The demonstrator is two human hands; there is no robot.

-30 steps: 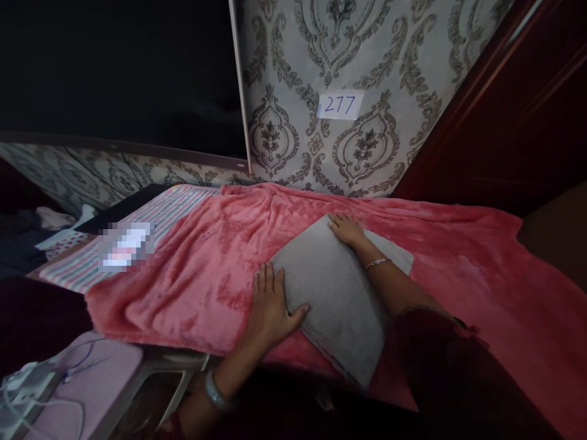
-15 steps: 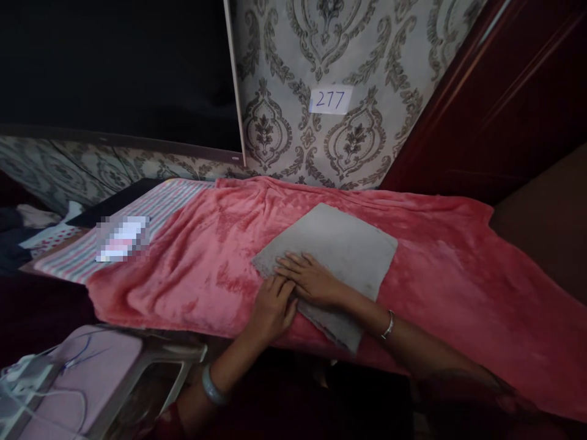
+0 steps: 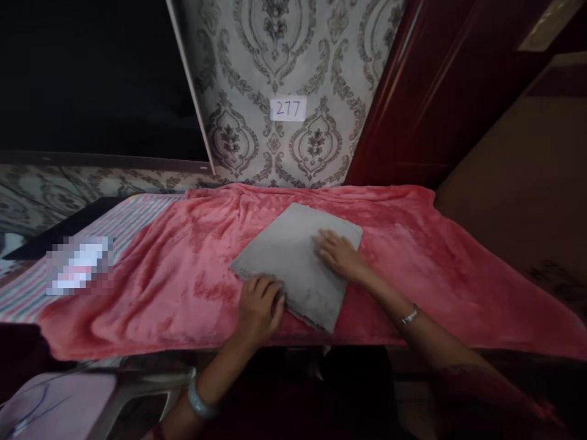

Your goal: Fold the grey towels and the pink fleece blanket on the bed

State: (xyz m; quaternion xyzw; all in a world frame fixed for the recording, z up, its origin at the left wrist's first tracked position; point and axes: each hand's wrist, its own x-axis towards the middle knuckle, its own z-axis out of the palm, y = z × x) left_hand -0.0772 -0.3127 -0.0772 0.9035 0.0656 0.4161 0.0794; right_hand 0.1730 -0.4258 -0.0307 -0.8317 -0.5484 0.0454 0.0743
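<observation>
While the left hand (image 3: pixel 260 305) sticks around the near-left edge of the grey cloth (image 3: pixel 279 244), the right hand (image 3: pixel 342 256) has slid away from it: half a second ago the two were practically touching, and now it's over on the right part, near the right-hand corner. The cloth itself lies pretty flat on the pink blanket (image 3: pixel 178 293), around the middle, one corner pointing at the near edge, and nothing looks lifted. My read is that it's getting smoothed out rather than picked up, but that's just a guess from where the hands went. As for fingers, the right ones are stretched out and a bit apart, a little blurry, seemingly resting on the cloth without gripping anything. The left ones are bent and close together at the edge; can't tell if they're pinching it or only pressing, since the undersides are hidden.
</observation>
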